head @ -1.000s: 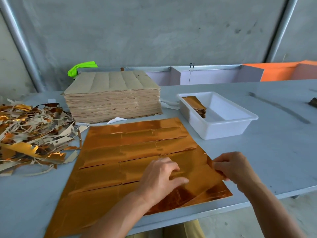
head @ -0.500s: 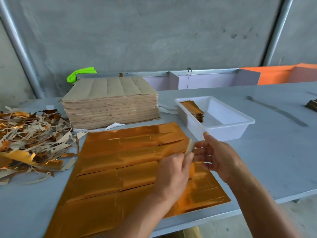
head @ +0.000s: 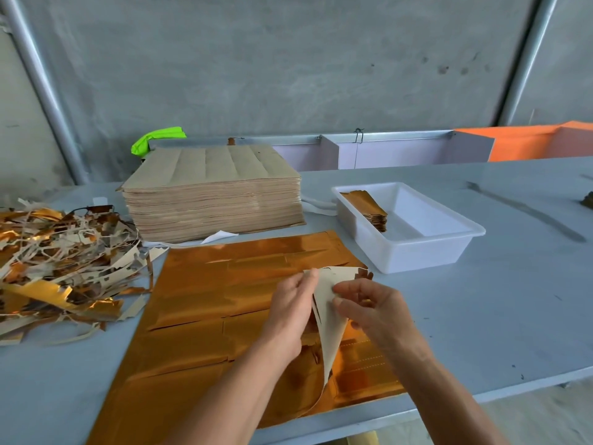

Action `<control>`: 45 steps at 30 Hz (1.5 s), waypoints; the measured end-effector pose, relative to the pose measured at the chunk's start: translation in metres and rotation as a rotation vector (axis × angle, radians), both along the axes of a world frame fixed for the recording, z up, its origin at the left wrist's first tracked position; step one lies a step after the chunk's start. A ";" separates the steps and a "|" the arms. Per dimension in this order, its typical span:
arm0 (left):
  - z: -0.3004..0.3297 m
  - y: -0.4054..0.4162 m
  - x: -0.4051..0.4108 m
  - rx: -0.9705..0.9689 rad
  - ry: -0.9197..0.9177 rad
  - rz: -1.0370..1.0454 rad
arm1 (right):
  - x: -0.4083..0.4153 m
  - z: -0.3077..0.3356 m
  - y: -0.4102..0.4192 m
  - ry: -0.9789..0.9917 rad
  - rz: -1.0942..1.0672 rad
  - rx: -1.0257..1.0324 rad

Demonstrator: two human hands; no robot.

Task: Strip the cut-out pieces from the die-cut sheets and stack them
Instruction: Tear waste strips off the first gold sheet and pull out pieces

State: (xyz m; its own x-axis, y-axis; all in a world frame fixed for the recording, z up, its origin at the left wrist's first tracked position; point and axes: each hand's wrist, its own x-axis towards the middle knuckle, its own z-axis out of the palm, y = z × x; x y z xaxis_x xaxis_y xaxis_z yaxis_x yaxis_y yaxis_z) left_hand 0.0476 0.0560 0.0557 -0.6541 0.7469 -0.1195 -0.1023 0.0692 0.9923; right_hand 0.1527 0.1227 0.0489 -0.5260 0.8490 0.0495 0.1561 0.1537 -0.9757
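A shiny gold die-cut sheet (head: 224, 293) lies flat on the grey table in front of me. Its near right part is peeled up as a flap (head: 330, 319) with the pale cardboard back showing. My left hand (head: 292, 309) pinches the flap's top edge. My right hand (head: 369, 306) pinches the same flap from the right. A white plastic tub (head: 417, 252) to the right holds a small stack of gold cut-out pieces (head: 369, 208) at its left end.
A tall stack of brown-backed sheets (head: 211, 191) stands behind the gold sheet. A heap of stripped waste strips (head: 61, 268) covers the table's left. A green cloth (head: 157, 139) and orange panels (head: 529, 142) lie at the back. The table edge (head: 481, 399) runs close to me.
Both hands went from the sheet's flat right corner to lifting it. The flap now stands higher and wider, with its pale back turned toward me.
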 end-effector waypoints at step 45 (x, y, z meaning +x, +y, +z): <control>-0.014 0.003 -0.053 -0.208 0.541 0.203 | 0.018 -0.020 0.000 0.198 -0.299 -0.408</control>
